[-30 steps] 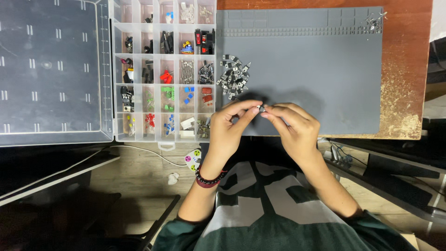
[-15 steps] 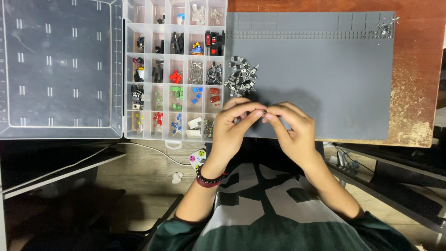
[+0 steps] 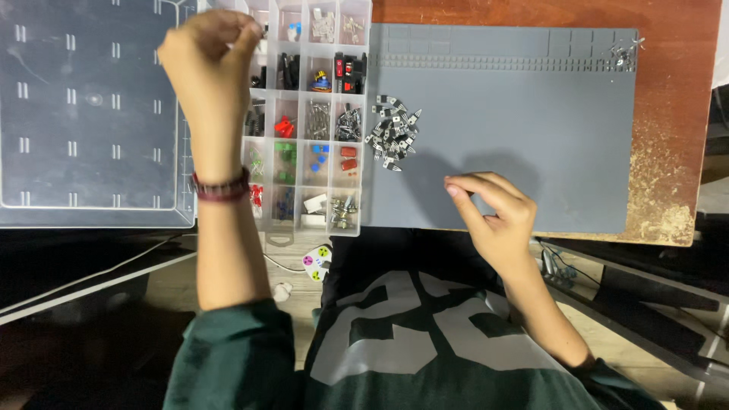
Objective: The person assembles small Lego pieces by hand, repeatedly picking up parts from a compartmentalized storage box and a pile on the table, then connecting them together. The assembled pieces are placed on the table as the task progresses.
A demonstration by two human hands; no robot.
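While the left hand (image 3: 213, 57) is raised over the top-left cells of the clear compartment organizer (image 3: 307, 121), its fingertips are pinched; what is held cannot be told. Over the grey work mat (image 3: 516, 114), the right hand (image 3: 493, 216) is curled, apparently empty, near the pile of small metal components (image 3: 392, 133).

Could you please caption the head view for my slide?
Left hand reaches over compartment box; right hand hovers above grey mat.

Clear compartment organizer (image 3: 304, 114) lies open, parts sorted by colour; loose metal components (image 3: 393, 133) heaped just beside.
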